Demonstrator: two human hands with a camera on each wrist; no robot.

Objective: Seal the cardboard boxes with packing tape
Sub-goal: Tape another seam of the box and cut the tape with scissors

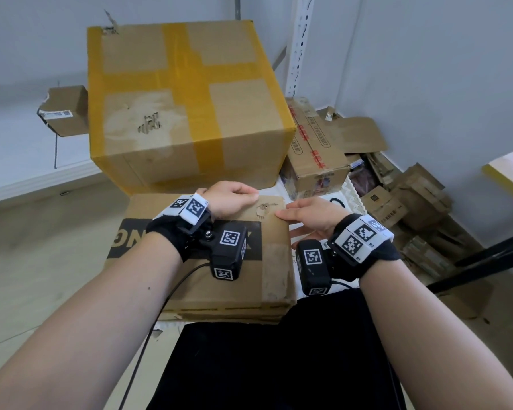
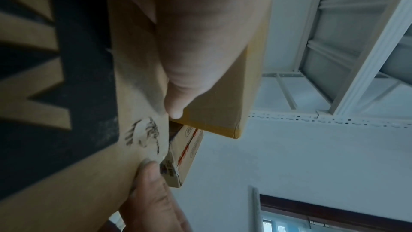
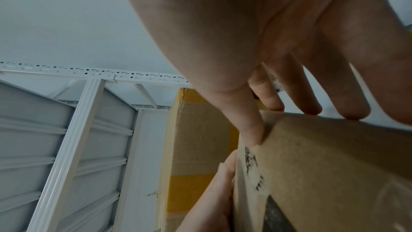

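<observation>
A flat brown cardboard box (image 1: 214, 291) with a black printed band lies just in front of me. My left hand (image 1: 234, 199) curls over its far edge beside a scuffed patch (image 1: 264, 210). My right hand (image 1: 305, 217) grips the far right corner, thumb on top and fingers under the side edge. In the left wrist view the box (image 2: 93, 174) fills the left side, and the right thumb (image 2: 151, 191) presses on it. In the right wrist view my fingers (image 3: 310, 94) reach over the box's edge (image 3: 323, 165). Behind stands a large box (image 1: 184, 99) crossed with yellow tape. No tape roll shows.
A small printed carton (image 1: 317, 155) sits right of the large box, beside a heap of flattened cardboard (image 1: 412, 202). A little box (image 1: 65, 110) rests on the left ledge. A white slotted shelf post (image 1: 299, 45) rises behind. A black bar (image 1: 486, 261) crosses at the right.
</observation>
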